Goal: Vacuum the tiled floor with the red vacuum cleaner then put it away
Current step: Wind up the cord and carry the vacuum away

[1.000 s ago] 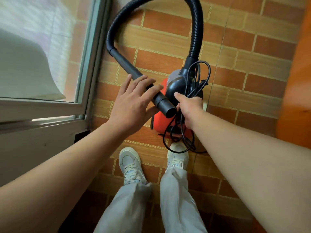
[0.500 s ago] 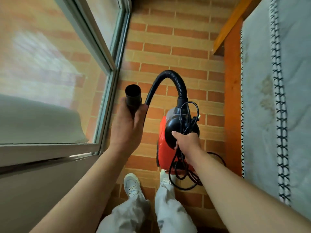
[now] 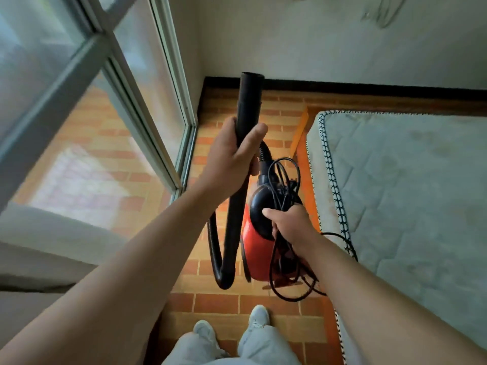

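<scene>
Above our left hand [image 3: 232,156] the stiff black hose tube [image 3: 249,101] juts up, fingers wrapped around it. Below our right hand [image 3: 292,225], fingers clamped on handle and bundled cord [image 3: 283,177], the red vacuum cleaner [image 3: 257,248] hangs off the floor, seemingly light; loose cord could slip.

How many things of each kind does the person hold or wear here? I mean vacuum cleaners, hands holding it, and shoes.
Red vacuum cleaner: 1
Hands holding it: 2, left hand on the hose tube, right hand on the handle and cord
Shoes: 2
Total: 5
</scene>
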A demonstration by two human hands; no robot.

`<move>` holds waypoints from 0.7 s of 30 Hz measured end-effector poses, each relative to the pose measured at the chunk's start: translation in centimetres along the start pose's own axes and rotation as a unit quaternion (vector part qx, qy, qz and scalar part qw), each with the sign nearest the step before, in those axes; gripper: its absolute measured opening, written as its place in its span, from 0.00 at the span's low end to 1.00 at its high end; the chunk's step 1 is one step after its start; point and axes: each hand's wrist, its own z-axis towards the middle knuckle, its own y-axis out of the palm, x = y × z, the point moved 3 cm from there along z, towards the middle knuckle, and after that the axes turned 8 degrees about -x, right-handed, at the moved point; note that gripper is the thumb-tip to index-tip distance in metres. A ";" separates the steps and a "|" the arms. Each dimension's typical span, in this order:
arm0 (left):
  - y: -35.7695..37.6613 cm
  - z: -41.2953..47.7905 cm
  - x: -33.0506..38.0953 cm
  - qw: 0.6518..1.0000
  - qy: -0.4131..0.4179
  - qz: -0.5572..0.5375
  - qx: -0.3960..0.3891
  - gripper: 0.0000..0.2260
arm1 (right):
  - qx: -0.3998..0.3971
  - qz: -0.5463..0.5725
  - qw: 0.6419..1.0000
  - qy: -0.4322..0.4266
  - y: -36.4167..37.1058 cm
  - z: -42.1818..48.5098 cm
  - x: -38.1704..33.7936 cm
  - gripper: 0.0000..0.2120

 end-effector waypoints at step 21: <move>3.6 11.0 8.5 0.990 -0.034 -0.132 0.040 0.15 | -0.158 -0.002 0.978 -0.139 -7.3 -3.1 -9.6 0.12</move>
